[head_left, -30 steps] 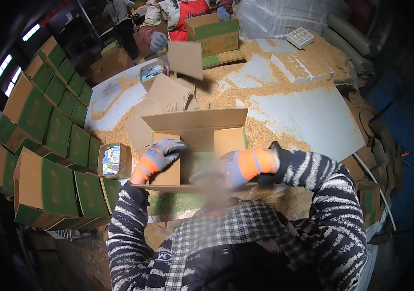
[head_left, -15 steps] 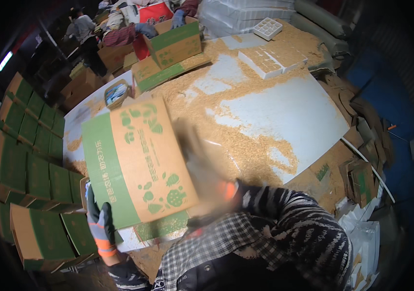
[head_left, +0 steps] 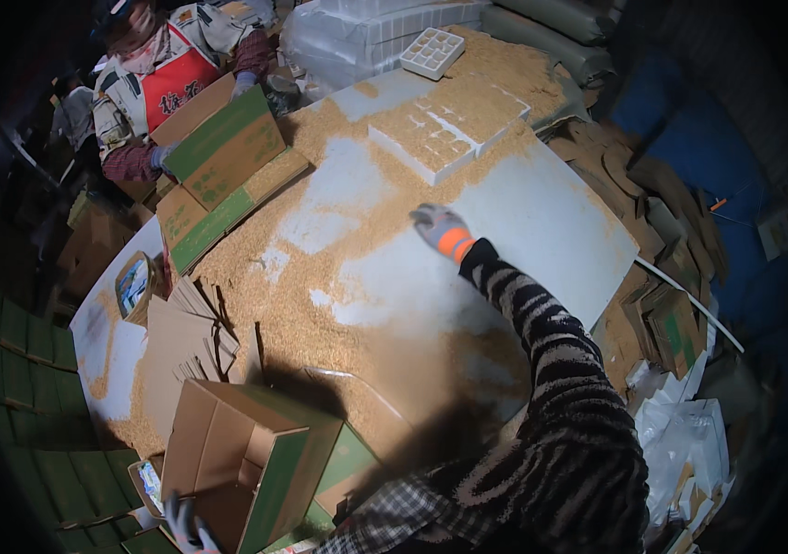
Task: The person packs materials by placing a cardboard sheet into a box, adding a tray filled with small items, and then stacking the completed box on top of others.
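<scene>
An open brown-and-green cardboard box stands low at the left, its inside in view. My left hand, in a grey glove, is at its near left edge with fingers over the cardboard; the lower edge of the picture cuts off part of the hand. Over the table, my right hand, in a grey glove with an orange cuff, reaches out with fingers loosely extended, slightly blurred, and nothing in them. Just beyond it, white foam trays lie partly covered in tan loose filling. Cardboard dividers are stacked beyond the box.
Across the table, a co-worker in a red apron handles another box. A small basket of packets sits at the table's left edge. A white foam tray lies farther back. Green boxes are stacked left; flat cardboard lies right.
My right hand has left the box and moved forward over the table. The box has come lower and turned, so its open inside shows. The view has shifted, bringing more of the co-worker in.
</scene>
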A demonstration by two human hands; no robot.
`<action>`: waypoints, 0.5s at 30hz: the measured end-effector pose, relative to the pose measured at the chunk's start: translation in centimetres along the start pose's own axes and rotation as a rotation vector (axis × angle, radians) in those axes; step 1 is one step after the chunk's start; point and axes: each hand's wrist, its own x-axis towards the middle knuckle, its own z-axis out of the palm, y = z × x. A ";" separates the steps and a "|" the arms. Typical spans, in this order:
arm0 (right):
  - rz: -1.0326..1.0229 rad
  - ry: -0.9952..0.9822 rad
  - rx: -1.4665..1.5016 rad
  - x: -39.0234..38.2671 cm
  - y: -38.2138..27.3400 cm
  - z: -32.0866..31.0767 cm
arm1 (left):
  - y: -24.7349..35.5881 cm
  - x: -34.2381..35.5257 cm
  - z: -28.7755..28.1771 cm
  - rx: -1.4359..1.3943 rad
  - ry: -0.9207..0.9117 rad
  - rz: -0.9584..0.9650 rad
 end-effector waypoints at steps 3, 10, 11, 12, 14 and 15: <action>0.106 0.026 -0.487 7.0 10.7 -2.8 | 0.1 1.3 1.2 0.027 0.527 -0.487; 0.470 -0.251 -0.353 16.4 20.3 -3.2 | -0.5 2.0 0.3 -0.206 0.118 -0.795; 0.466 -0.258 -0.350 17.0 21.5 -2.8 | -0.5 2.3 0.5 -0.249 0.139 -0.822; 0.451 -0.206 -0.320 17.3 22.5 -2.3 | -0.5 2.6 0.6 -0.291 0.158 -0.849; 0.405 -0.092 -0.313 17.7 23.5 -1.6 | -0.6 3.0 0.4 -0.276 0.128 -0.869; 0.403 -0.104 -0.308 17.9 23.6 -1.6 | -0.5 3.0 0.1 -0.265 0.101 -0.880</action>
